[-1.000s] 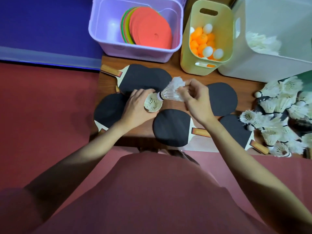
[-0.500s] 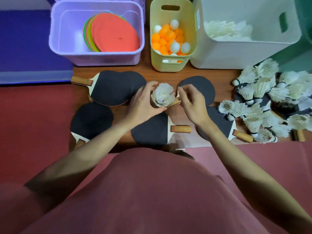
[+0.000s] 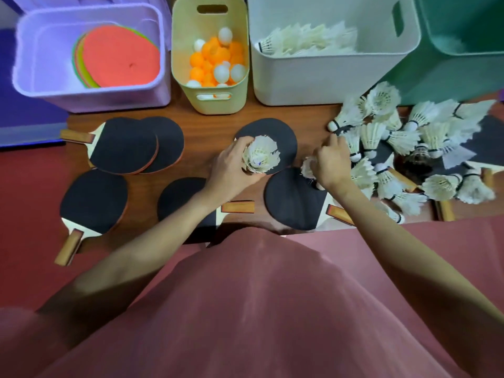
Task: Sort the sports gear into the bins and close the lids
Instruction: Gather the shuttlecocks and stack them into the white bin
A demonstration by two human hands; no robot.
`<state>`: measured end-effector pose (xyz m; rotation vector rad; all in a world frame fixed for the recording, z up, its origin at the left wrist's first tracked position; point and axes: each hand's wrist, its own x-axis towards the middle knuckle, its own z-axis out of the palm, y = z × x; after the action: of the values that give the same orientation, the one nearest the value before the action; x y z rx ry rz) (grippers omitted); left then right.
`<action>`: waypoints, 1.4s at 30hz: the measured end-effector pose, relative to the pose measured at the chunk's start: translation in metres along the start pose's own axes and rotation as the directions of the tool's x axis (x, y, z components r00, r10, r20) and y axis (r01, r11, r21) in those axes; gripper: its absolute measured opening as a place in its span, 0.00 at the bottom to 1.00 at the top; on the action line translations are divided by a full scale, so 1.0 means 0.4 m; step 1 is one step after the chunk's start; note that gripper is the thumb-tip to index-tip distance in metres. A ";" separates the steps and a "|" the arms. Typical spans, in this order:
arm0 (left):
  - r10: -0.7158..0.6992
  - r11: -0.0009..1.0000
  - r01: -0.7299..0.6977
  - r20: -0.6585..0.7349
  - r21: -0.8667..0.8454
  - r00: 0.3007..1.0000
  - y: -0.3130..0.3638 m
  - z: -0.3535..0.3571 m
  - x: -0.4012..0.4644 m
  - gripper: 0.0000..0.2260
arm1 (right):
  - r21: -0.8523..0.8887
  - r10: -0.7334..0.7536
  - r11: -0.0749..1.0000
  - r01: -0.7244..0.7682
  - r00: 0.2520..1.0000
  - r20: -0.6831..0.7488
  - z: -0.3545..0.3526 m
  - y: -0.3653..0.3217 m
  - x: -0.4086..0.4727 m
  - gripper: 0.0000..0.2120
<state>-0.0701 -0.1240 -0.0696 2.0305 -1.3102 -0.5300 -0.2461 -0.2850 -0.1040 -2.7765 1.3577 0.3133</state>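
My left hand (image 3: 231,170) grips a nested stack of white shuttlecocks (image 3: 261,155), feathers up, above a black paddle (image 3: 283,137). My right hand (image 3: 331,162) curls round another shuttlecock (image 3: 307,168) at the left edge of a loose pile of shuttlecocks (image 3: 409,148) on the wooden table (image 3: 207,132). Several black paddles (image 3: 122,145) lie across the table. The white bin (image 3: 327,77) behind holds shuttlecocks, the yellow bin (image 3: 210,102) holds orange and white balls, and the lilac bin (image 3: 90,96) holds flat coloured discs.
A green bin (image 3: 463,69) stands at the back right, partly over the shuttlecock pile. Red floor mat (image 3: 30,203) lies to the left of the table, with a blue surface (image 3: 30,118) beyond. No lids are in view.
My right hand has left the stack and moved right to the pile, where it now holds a shuttlecock. My left hand keeps the stack. The view has shifted right.
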 end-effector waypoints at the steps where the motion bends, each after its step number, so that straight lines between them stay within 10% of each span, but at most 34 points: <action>1: -0.005 1.000 0.005 0.001 0.009 1.000 0.006 0.011 -0.001 0.29 | 0.005 -0.013 1.000 0.013 1.000 0.000 0.002 0.008 0.006 0.09; 5: -0.029 0.998 0.030 -0.007 0.053 1.000 0.034 0.045 0.001 0.28 | 0.322 0.037 0.947 0.010 0.990 -0.140 -0.017 0.050 0.010 0.07; 10: -0.052 0.992 0.053 -0.010 0.115 0.999 0.059 0.087 0.015 0.28 | 0.870 0.265 0.476 0.132 0.921 -0.285 -0.117 0.079 -0.034 0.08; 14: -0.047 0.993 0.047 0.005 0.110 0.999 0.087 0.126 0.028 0.28 | 0.947 0.125 0.278 0.162 0.971 -0.203 -0.147 0.078 -0.063 0.06; 21: -0.026 0.996 0.026 -0.004 0.087 1.000 0.133 0.175 0.045 0.29 | 0.875 0.003 0.473 0.107 0.992 -0.123 -0.102 0.078 -0.056 0.10; 28: -0.125 0.992 0.126 -0.030 0.032 0.992 0.120 0.187 0.056 0.30 | 0.917 0.057 0.385 0.103 0.989 -0.134 -0.107 0.115 -0.012 0.20; 35: -0.167 0.986 0.166 -0.072 -0.011 0.983 0.103 0.175 0.062 0.31 | 0.469 -0.320 0.852 0.234 0.941 0.111 -0.002 0.150 0.069 0.19; 42: -0.155 0.987 0.157 -0.077 0.033 0.985 0.109 0.145 0.088 0.31 | 0.445 -0.241 0.879 0.174 0.966 0.097 -0.018 0.147 0.050 0.05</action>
<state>-0.1206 -0.1861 -0.0788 2.1761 -1.1322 -0.4975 -0.2791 -0.3377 -0.0976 -2.4367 0.9417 0.1776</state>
